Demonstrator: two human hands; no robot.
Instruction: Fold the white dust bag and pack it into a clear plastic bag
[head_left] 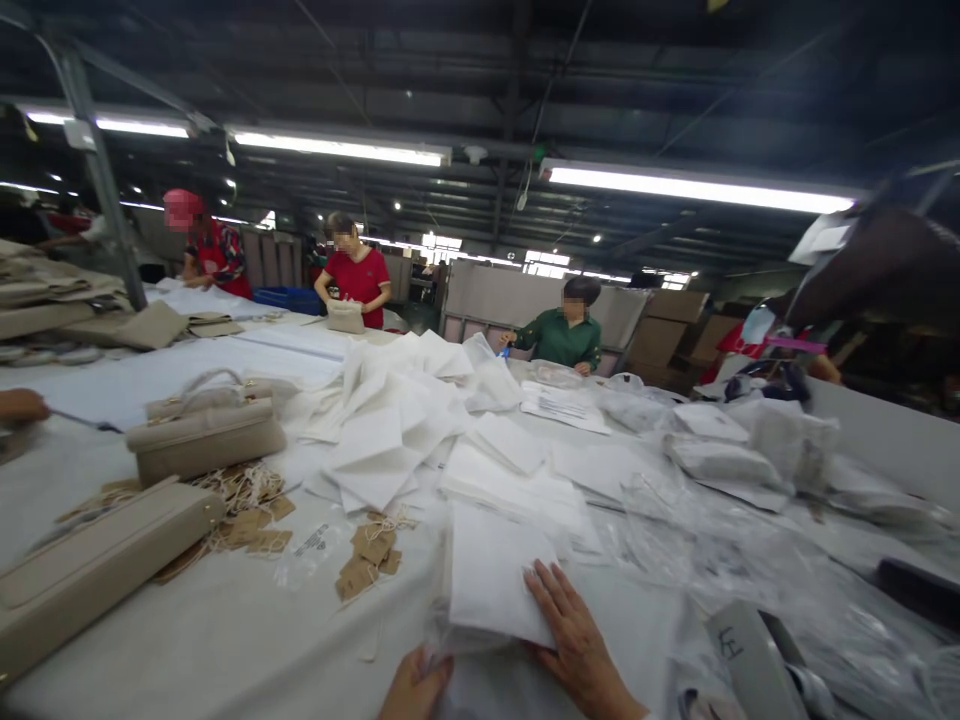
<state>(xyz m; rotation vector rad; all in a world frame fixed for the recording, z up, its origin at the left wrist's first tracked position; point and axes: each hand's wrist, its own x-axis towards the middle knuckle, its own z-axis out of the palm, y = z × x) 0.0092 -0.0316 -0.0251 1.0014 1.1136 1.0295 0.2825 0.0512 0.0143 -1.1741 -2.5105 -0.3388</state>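
Observation:
In front of me at the near edge of the table lies a white packet [495,575] that seems to be wrapped in a clear plastic bag [480,640]. My left hand [416,685] pinches the bag's near left corner, partly cut off by the bottom of the view. Fingers stretched out, my right hand [574,635] rests flat on the packet's right side. Just beyond is a loose heap of white sheets [405,420]. Brown cardboard tags [367,560] with white strings lie to the left of the packet.
Beige handbags [206,435] stand on the left. Clear plastic bags [705,540] and wrapped packets [727,460] spread over the right, near a grey tape dispenser [757,665]. Several people work across the table; another person's hand [22,405] shows at the left edge.

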